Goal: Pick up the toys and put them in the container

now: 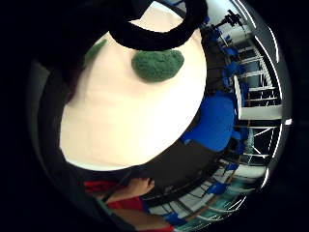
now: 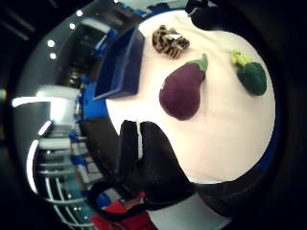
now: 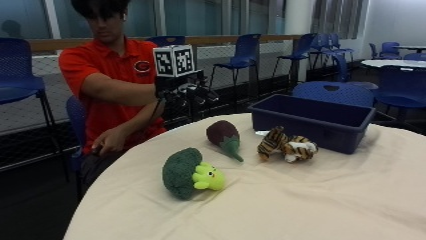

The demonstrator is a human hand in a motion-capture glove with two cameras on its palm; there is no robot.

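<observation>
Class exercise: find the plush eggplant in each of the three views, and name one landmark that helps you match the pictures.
Outside view: the plush eggplant lies on the table between the broccoli toy and the tiger toy.
Thumb side palm view: it lies between the tiger and the broccoli.
Little finger side palm view: not in it.
Shared landmark: the broccoli toy, which is in all three.

On the cream-clothed table a green plush broccoli [image 3: 190, 174] lies on its side, a purple plush eggplant [image 3: 224, 137] lies beyond it, and a striped plush tiger [image 3: 286, 144] lies just beside the dark blue container [image 3: 313, 121]
</observation>
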